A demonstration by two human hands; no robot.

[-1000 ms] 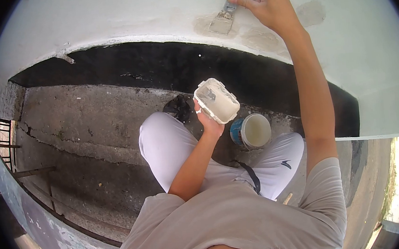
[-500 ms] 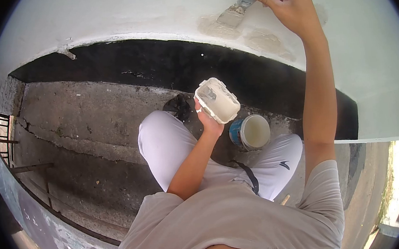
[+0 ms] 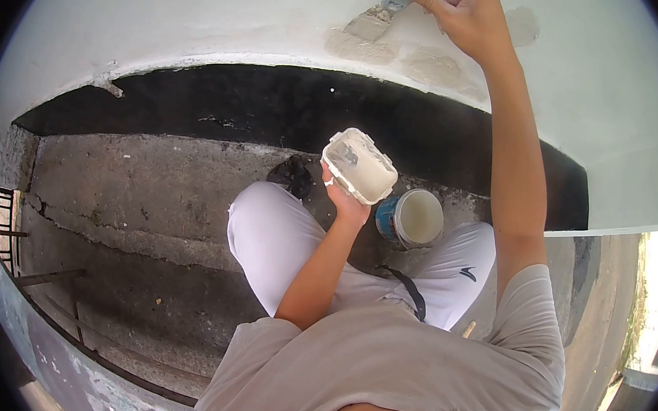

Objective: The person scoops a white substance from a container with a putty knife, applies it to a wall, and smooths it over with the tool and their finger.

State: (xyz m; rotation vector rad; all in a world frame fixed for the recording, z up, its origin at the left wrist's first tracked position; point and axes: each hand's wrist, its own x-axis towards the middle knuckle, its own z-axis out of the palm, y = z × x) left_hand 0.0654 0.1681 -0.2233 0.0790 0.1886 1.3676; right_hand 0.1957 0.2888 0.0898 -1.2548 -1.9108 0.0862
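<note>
the left hand [image 3: 344, 202] gripped a rectangular tub [image 3: 359, 166] of white filler, a blue bucket [image 3: 411, 218] at its four o'clock, while the right hand [image 3: 469, 13] clasped a putty knife [image 3: 397, 0] against the wall [image 3: 195, 21].

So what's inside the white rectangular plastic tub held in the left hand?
The white rectangular plastic tub holds pale putty smeared over its walls; its floor under that is hidden.

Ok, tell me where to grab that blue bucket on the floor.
Probably the rim, from above on its right side: the blue bucket stands upright, mouth open, no handle visible, and the tub in the left hand hovers near its left edge.
</note>
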